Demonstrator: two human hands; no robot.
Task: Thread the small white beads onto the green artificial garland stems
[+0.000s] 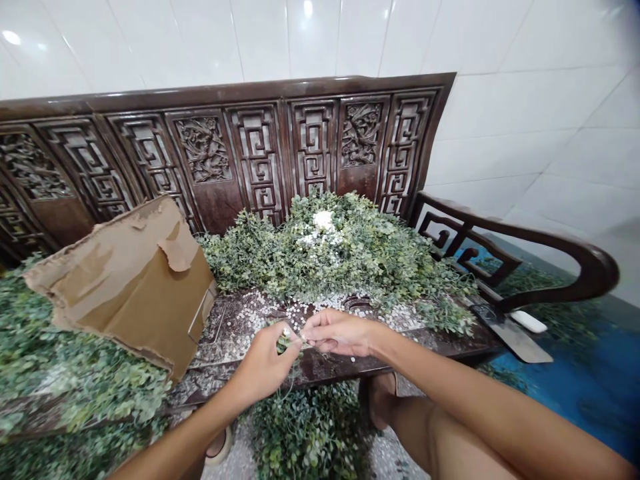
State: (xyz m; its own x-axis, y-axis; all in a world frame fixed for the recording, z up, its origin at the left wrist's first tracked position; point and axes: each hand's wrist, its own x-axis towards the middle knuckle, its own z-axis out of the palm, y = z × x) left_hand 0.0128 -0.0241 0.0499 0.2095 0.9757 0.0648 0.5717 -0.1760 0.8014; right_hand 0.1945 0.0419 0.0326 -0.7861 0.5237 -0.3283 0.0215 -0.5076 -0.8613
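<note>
My left hand (270,357) is closed around a small sprig of artificial greenery (283,341), whose leaves show between thumb and fingers. Touching it from the right, my right hand (335,331) pinches at the sprig's end; whatever small piece lies between its fingertips is too hidden to make out. Both hands are above the front edge of a dark carved wooden bench (360,363). Just behind them, many small white pieces (250,320) are scattered over the seat. A large heap of green artificial foliage (390,253) rises beyond, with a white cluster of pieces (323,223) on top.
A torn cardboard piece (150,300) leans at the left over more foliage (115,387). Greenery (310,433) also lies on the floor between my legs. At the right are the bench's armrest (575,267), a flat metal blade (520,340) and a white object (529,321).
</note>
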